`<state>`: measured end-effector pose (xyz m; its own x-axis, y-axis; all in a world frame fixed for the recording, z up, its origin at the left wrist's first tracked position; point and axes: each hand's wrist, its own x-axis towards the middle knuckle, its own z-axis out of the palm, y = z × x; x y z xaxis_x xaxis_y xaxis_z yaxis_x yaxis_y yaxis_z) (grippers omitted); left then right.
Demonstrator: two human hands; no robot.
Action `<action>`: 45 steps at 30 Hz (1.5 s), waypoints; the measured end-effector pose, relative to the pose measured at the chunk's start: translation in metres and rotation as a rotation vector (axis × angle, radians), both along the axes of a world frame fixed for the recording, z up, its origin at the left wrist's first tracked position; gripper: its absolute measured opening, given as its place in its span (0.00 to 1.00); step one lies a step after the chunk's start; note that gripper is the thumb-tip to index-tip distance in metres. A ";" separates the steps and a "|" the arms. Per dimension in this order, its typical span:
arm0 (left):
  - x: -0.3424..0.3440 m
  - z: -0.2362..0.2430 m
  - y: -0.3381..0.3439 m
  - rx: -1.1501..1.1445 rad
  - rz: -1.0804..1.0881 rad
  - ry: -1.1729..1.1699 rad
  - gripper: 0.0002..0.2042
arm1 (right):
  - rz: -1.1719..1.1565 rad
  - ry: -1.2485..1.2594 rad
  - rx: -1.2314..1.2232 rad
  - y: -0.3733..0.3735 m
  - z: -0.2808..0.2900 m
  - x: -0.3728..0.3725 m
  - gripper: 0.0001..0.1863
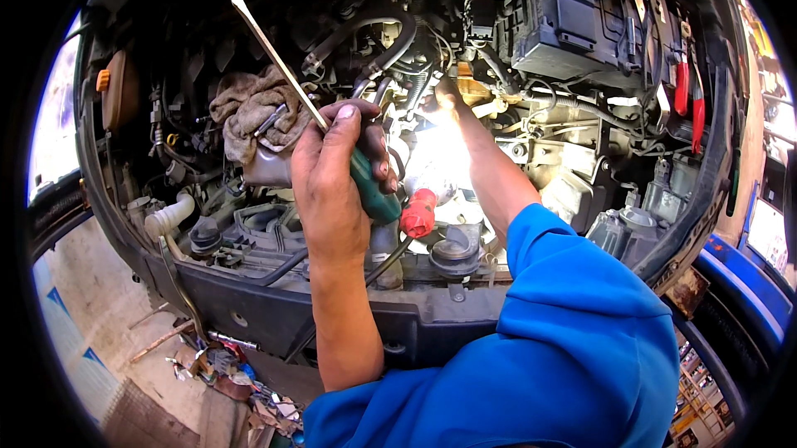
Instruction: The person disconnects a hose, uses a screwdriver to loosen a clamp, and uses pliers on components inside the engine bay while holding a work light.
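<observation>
My left hand (340, 161) is closed round the green handle of a flathead screwdriver (374, 192), its long shaft angled up to the upper left. Just right of it, a lit bulb with a red socket (418, 214) and black cord rests in the engine bay, its glare washing out nearby parts. My right hand (448, 99) reaches deep among hoses (418, 83) near the middle of the bay, right of a corrugated tube; its fingers are mostly hidden and I cannot tell what they grip.
A brown rag (253, 116) lies left of centre. A black battery (564, 24), with red-handled pliers (696, 112) and other tools beside it, is at upper right. The front crossmember (224, 298) spans the near edge. Scattered debris (232, 377) lies on the ground at lower left.
</observation>
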<state>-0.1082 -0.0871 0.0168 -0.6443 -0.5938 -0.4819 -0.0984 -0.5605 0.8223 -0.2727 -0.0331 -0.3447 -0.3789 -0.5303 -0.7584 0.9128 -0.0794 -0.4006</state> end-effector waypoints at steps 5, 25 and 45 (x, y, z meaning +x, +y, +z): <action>-0.001 0.000 0.001 -0.015 -0.001 -0.013 0.12 | -0.011 -0.004 -0.011 0.000 0.000 -0.001 0.18; -0.002 -0.002 0.001 -0.030 -0.060 -0.001 0.10 | -0.018 -0.011 -0.044 -0.006 -0.004 -0.004 0.20; -0.002 -0.002 0.003 -0.046 -0.072 -0.050 0.10 | -0.003 -0.029 -0.074 -0.014 -0.004 -0.007 0.23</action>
<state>-0.1107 -0.0838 0.0147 -0.6622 -0.5690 -0.4876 -0.1786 -0.5122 0.8401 -0.2798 -0.0473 -0.3482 -0.3591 -0.5841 -0.7279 0.9236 -0.1102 -0.3672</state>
